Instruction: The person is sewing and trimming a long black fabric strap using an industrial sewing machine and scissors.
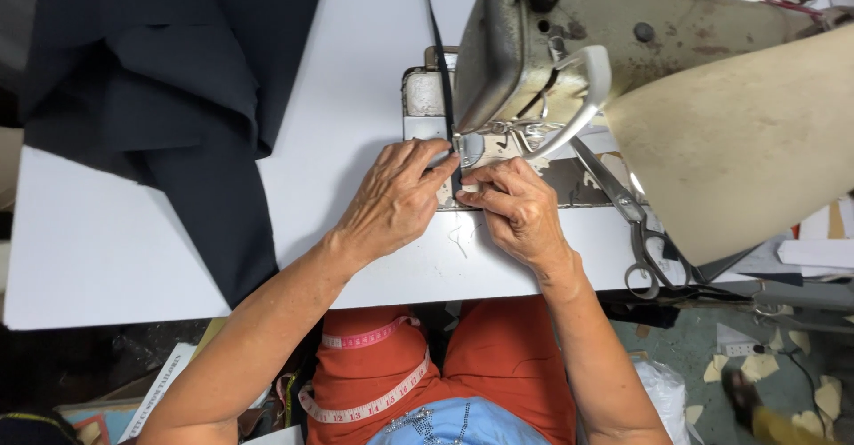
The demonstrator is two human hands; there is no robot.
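Hands meet at the needle area of an old, worn sewing machine [623, 45], seen from above by the person seated at it. The left hand [391, 200] lies flat on the white table [107, 240], fingers held close together and angled toward the presser foot [469, 147], their tips pressing on a narrow dark strip of fabric [442, 72]. The right hand [516, 205] comes in from the other side — thumb and forefinger pinch the near end of the strip, just in front of the foot. The strip runs from the fingertips under the foot and away across the machine bed toward the far edge of the table.

It looks thin, soft and light, likely to twist or slide if loosely held, so the sensible hold is at its edges close to the foot, kept flat and lightly taut.

A large piece of dark cloth [169, 98] lies heaped on the left of the table, well apart from the hands. Metal scissors [636, 223] rest to the right of the right hand, near a cream lampshade [747, 134]. A pink measuring tape [369, 369] drapes over the person's orange-clad lap.
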